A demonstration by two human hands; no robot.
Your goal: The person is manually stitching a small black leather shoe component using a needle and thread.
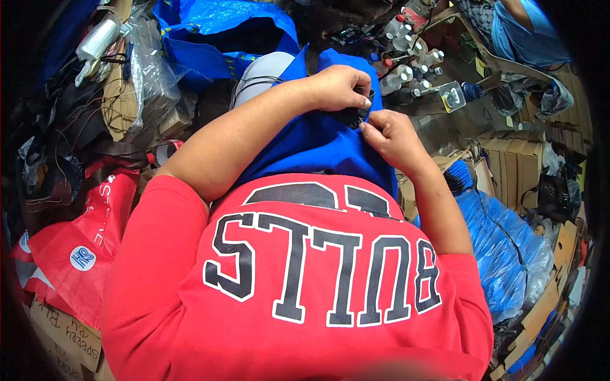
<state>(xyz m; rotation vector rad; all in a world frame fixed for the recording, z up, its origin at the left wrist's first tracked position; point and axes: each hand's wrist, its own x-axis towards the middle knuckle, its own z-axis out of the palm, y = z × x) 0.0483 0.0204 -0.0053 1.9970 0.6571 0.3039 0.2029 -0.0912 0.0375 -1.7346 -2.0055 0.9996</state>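
Over my lap, which is covered by a blue cloth [289,143], both hands work close together. My left hand [342,89] is closed, its thumb and fingers curled round a small black thing [349,117] whose kind I cannot make out. Just below it on the right, my right hand [393,138] is closed in a pinch at the black thing's edge, where a thin, pale bit shows near the fingertips. What lies inside this pinch is too small to name. Beside my left forearm there is a grey rounded thing [264,73] with dark cords across it.
A large open blue bag [229,25] stands ahead. Several plastic bottles [406,70] crowd the far right. Flat cardboard [508,162] and a blue plastic bundle [502,247] lie to the right. On the left are a red bag [82,238] and clear plastic wrap [149,63].
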